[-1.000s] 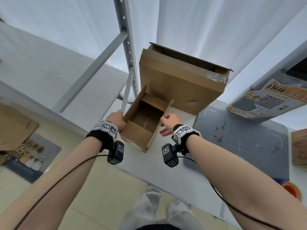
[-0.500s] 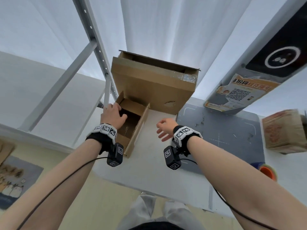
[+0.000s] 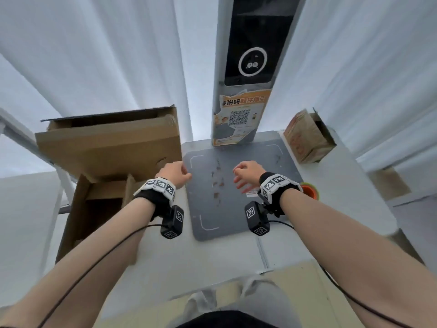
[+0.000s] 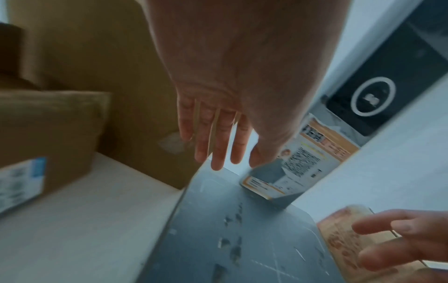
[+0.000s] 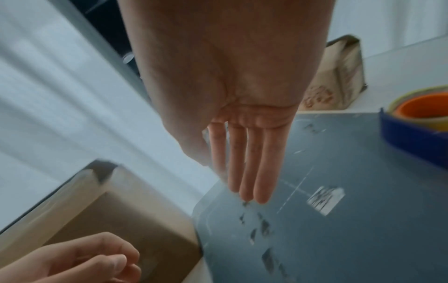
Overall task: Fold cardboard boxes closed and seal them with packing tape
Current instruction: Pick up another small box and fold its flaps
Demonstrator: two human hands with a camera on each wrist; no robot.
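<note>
A small open cardboard box (image 3: pixel 99 204) stands at the table's left, flaps up, in front of a large open-topped box (image 3: pixel 108 147). My left hand (image 3: pixel 175 174) hovers just right of them over the grey mat's (image 3: pixel 236 216) left edge, fingers relaxed and holding nothing (image 4: pixel 218 134). My right hand (image 3: pixel 246 176) hangs above the middle of the mat with straight fingers, empty (image 5: pixel 244 162). A roll of packing tape (image 3: pixel 308 189) with an orange core sits in a blue dispenser (image 5: pixel 412 137) right of my right wrist. Another small cardboard box (image 3: pixel 307 138) lies at the back right.
A grey post (image 3: pixel 238 117) with a QR-code poster and a dark screen rises behind the mat. White curtains close off the back. A metal shelf frame (image 3: pixel 14 136) stands at the far left. The white table's front edge (image 3: pixel 212 287) is near my legs.
My left hand has let go of the small open box and moved right to the mat. My right hand has drifted right too, and my view has swung right toward the post.
</note>
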